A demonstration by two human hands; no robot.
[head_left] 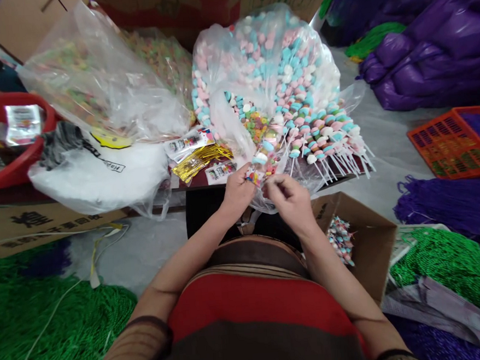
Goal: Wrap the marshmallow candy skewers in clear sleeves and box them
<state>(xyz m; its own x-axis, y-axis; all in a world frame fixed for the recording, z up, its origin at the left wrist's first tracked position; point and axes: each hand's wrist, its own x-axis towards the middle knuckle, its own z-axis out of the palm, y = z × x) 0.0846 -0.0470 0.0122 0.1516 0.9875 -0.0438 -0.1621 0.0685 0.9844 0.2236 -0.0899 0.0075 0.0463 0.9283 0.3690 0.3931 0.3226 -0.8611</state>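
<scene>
One clear, candy-filled plastic packet, likely light and slippery, best gripped by its edge, is at the table front, left hand pinching it, right hand's grip unclear.

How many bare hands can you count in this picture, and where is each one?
2. The left hand grips a packet of sweets at the near edge of the table; the right hand is beside it, fingers curled. No others show.

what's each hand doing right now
left hand: closed on a candy packet
right hand: fingers curled at the packet's edge, grip can't be told
</scene>
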